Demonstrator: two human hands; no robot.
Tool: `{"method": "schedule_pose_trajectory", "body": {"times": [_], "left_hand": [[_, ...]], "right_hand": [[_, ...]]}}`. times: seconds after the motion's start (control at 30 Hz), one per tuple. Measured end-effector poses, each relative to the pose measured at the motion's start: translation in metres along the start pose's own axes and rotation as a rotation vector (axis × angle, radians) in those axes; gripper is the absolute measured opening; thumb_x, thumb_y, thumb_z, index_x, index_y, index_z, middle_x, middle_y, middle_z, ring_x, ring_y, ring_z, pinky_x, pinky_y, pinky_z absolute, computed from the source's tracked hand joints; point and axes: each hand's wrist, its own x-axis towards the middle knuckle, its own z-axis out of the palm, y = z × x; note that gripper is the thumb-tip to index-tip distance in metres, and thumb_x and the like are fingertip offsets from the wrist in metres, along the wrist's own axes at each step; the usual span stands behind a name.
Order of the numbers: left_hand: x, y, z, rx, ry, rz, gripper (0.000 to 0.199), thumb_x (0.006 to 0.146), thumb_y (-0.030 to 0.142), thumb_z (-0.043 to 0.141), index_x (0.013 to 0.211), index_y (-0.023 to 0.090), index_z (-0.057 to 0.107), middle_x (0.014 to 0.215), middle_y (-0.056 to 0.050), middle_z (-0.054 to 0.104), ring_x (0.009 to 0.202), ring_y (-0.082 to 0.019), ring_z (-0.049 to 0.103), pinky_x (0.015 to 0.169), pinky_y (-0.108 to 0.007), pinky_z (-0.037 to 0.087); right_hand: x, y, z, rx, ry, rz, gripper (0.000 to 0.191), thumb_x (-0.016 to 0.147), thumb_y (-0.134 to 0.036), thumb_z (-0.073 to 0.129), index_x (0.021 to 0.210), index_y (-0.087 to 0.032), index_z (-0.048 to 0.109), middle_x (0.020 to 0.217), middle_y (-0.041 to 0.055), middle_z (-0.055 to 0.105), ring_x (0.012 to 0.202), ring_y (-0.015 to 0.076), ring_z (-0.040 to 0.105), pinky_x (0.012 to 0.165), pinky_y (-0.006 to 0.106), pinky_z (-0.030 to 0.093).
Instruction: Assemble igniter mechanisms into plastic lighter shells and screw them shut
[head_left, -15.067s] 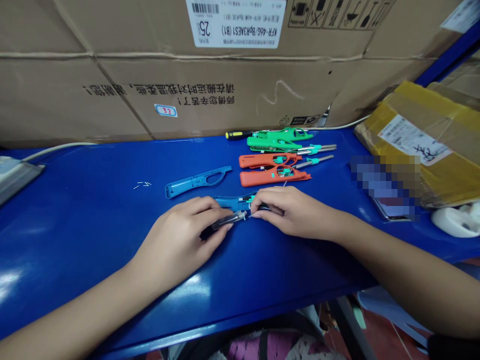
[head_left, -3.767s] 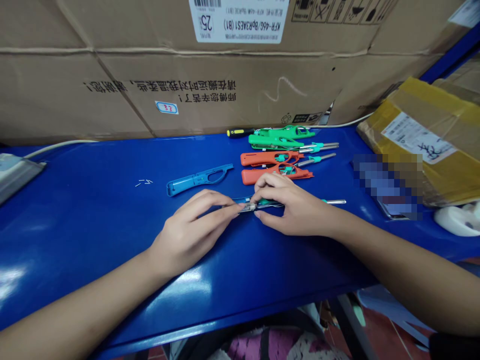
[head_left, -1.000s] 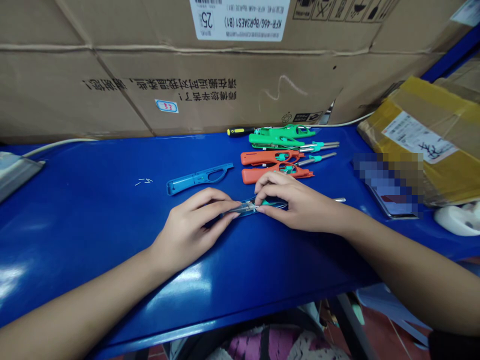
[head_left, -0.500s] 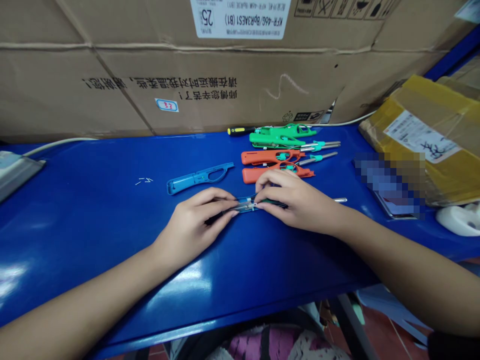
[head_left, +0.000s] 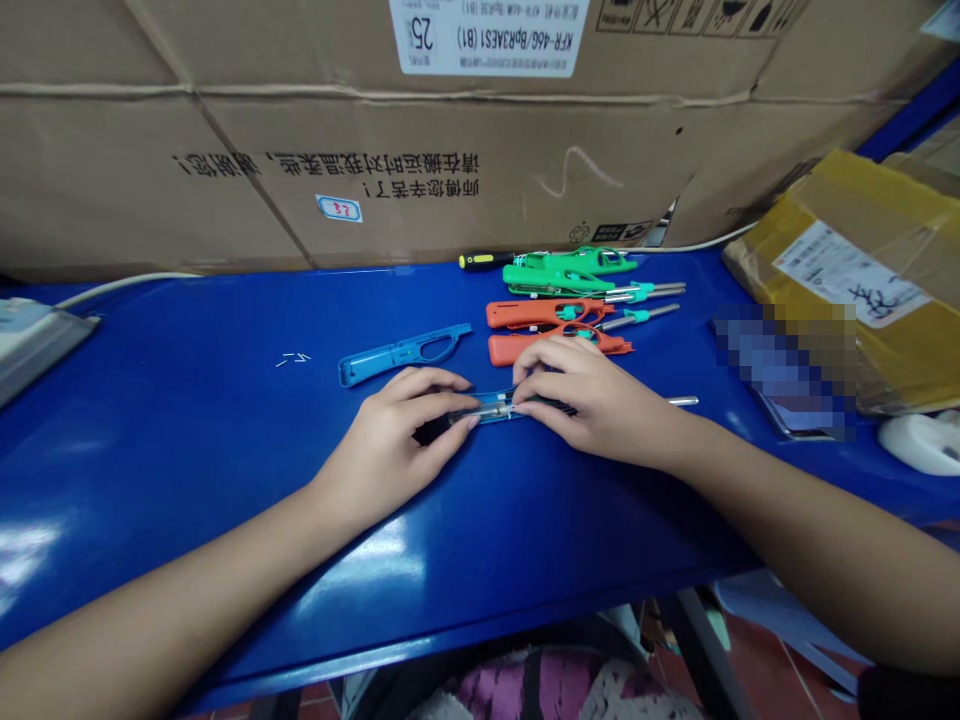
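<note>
Between my hands a blue lighter half (head_left: 493, 409) lies on the blue table, with a clear tube and small white parts in it. My left hand (head_left: 401, 425) is closed round its left end. My right hand (head_left: 581, 400) pinches its middle, and a metal nozzle (head_left: 684, 401) sticks out to the right beneath that hand. A separate blue shell half (head_left: 405, 353) rests behind my left hand. Orange lighter parts (head_left: 551, 313) and green ones (head_left: 568, 268) are lined up behind my right hand. Small screws (head_left: 294, 358) lie at the left.
A black and yellow screwdriver (head_left: 486, 261) lies by the large cardboard box (head_left: 247, 180) at the back. To the right are a blurred phone (head_left: 787, 375), a taped parcel (head_left: 832, 280) and a white object (head_left: 921, 443). A grey-white object (head_left: 37, 340) sits at the left edge.
The whole view has shifted slightly. The fingers of my left hand have moved a little, and more of the clear tube shows. My right hand has kept its grip.
</note>
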Motion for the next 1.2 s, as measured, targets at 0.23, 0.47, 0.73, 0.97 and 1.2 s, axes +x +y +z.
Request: {"method": "schedule_pose_trajectory", "body": {"times": [0.23,0.47,0.73,0.97,1.2], "left_hand": [[-0.0015,0.0008,-0.0018,-0.038,-0.005,-0.061,0.018,0.093,0.025,0.065,0.104,0.019,0.078,0.111,-0.008,0.074,0.099,-0.02,0.072,0.093,-0.036,0.059],[-0.0001,-0.0003,-0.0037,-0.046,-0.031,-0.101,0.018,0.093,0.027,0.065,0.103,0.022,0.079,0.112,-0.007,0.075,0.1,-0.021,0.072,0.095,-0.039,0.059],[-0.0006,-0.001,-0.0032,-0.147,-0.038,-0.233,0.014,0.086,0.03,0.073,0.096,0.023,0.081,0.109,-0.006,0.075,0.099,-0.022,0.072,0.095,-0.042,0.058],[-0.0005,-0.0016,-0.004,-0.146,-0.047,-0.214,0.015,0.087,0.03,0.072,0.096,0.024,0.081,0.108,-0.007,0.075,0.098,-0.022,0.072,0.094,-0.043,0.058],[-0.0008,-0.0011,-0.0043,-0.122,-0.05,-0.178,0.016,0.088,0.029,0.071,0.099,0.024,0.081,0.109,-0.007,0.075,0.098,-0.021,0.073,0.091,-0.04,0.06]], "right_hand": [[0.0014,0.0021,0.0019,0.022,-0.007,0.015,0.007,0.097,-0.018,0.06,0.092,-0.018,0.065,0.104,0.0075,0.064,0.102,0.0211,0.058,0.092,0.038,0.041],[0.0014,0.0013,0.0019,0.031,-0.006,0.012,0.007,0.097,-0.018,0.059,0.092,-0.019,0.064,0.104,0.0078,0.064,0.102,0.0217,0.058,0.091,0.038,0.041],[-0.0001,0.0004,0.0018,0.027,-0.019,-0.003,0.007,0.096,-0.018,0.061,0.092,-0.018,0.066,0.106,0.0074,0.063,0.104,0.0215,0.057,0.093,0.039,0.04],[0.0011,0.0016,0.0013,0.125,-0.023,0.098,0.002,0.094,-0.021,0.064,0.095,-0.021,0.065,0.107,0.0067,0.062,0.106,0.0222,0.057,0.092,0.039,0.041],[0.0023,0.0033,0.0039,0.215,-0.013,0.146,0.002,0.092,-0.019,0.066,0.093,-0.021,0.065,0.104,0.0053,0.06,0.105,0.021,0.057,0.095,0.04,0.042]]}}
